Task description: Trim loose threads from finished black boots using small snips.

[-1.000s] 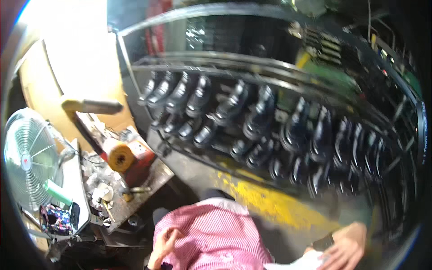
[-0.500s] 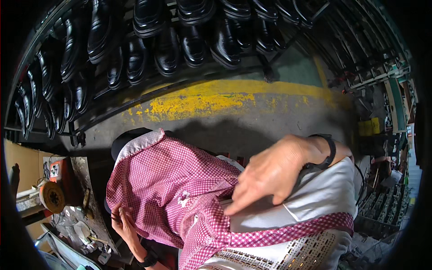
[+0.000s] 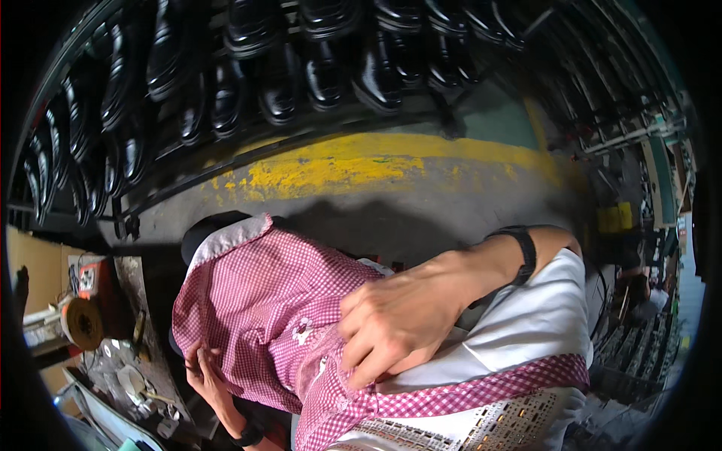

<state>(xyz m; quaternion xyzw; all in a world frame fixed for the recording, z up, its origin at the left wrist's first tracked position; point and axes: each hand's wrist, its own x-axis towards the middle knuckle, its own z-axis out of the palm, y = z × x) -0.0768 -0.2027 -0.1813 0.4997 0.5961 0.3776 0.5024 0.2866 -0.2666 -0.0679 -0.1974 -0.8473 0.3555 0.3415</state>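
Update: our R hand (image 3: 406,312), extended b4, now curls at gingham apron (image 3: 271,304) waist, prob work spot; L hand (image 3: 207,378) at edge, can't tell grips.

Apron (image 3: 259,301) cut off btm edge, shoes (image 3: 254,28) top.

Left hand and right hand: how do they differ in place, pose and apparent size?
The left hand is at the left edge of the pink checked apron; the right hand is over its waist. The left hand's fingers point away from the body, while the right hand's curl downward. The left hand looks smaller in view than the right hand. Both wrists wear a black band.
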